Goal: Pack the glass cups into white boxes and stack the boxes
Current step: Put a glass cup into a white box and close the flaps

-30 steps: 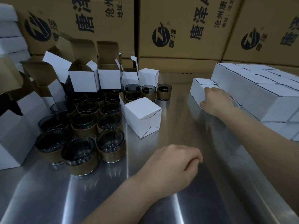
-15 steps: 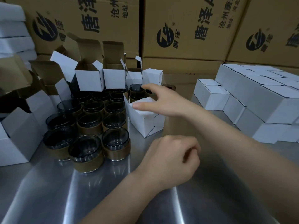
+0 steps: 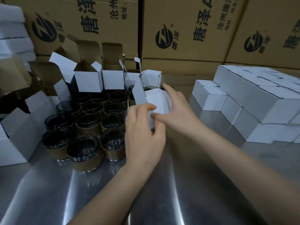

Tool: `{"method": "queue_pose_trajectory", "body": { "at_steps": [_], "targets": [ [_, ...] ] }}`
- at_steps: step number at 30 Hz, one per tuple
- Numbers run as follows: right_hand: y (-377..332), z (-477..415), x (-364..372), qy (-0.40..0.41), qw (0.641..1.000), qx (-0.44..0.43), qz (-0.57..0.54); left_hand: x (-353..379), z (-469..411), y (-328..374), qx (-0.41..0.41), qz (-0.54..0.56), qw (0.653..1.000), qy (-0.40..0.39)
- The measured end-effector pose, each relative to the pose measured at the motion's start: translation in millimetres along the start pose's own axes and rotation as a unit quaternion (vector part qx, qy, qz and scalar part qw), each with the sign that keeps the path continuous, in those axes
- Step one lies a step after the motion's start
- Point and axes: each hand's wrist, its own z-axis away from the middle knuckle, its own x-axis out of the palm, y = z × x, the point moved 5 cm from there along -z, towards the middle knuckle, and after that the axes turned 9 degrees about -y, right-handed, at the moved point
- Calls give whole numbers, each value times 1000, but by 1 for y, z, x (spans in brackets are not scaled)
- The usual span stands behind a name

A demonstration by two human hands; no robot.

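A small white box (image 3: 156, 101) sits tilted at the table's middle, one flap up on its left side. My left hand (image 3: 142, 133) pinches its near edge with curled fingers. My right hand (image 3: 177, 109) holds the box from the right, thumb against its near side and fingers over the top. Several dark glass cups with brown sleeves (image 3: 86, 148) stand packed together left of the box. Closed white boxes (image 3: 253, 101) are stacked in rows at the right.
Open empty white boxes (image 3: 88, 82) stand behind and left of the cups. Large brown cartons (image 3: 181, 28) wall off the back. More white boxes (image 3: 11, 30) pile at the far left. I see bare steel table (image 3: 186, 184) in front of me.
My right hand left the stacked boxes at the right, swung left and took hold of the tilted box. My left hand rose from the table and grasped the box's near edge.
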Motion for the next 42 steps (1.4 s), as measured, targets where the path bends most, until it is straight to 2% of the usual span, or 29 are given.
{"method": "queue_pose_trajectory", "body": {
  "at_steps": [9, 19, 23, 27, 34, 36, 40, 42],
  "targets": [
    [25, 39, 4, 67, 998, -7, 2, 23, 4, -5, -17, 8, 991, -132],
    [27, 47, -14, 175, 971, -6, -164, 25, -1, -17, -43, 62, 986, -151],
    [29, 47, -22, 179, 957, -6, -229, 28, -2, -17, -34, 63, 983, -167],
    [25, 50, -27, 177, 952, -22, -249, 30, -1, -22, -24, 50, 984, -169],
    [12, 53, -23, 110, 964, -79, -228, 33, -3, -31, -13, 6, 984, -176],
    [10, 57, -26, 135, 966, -96, -198, 35, -4, -32, -11, -4, 984, -177],
    [8, 63, -40, 245, 959, -103, -103, 36, -6, -30, -11, -24, 982, -186],
    [12, 59, -43, 240, 963, -78, -93, 33, -6, -28, -3, -24, 982, -186]
  ]
}}
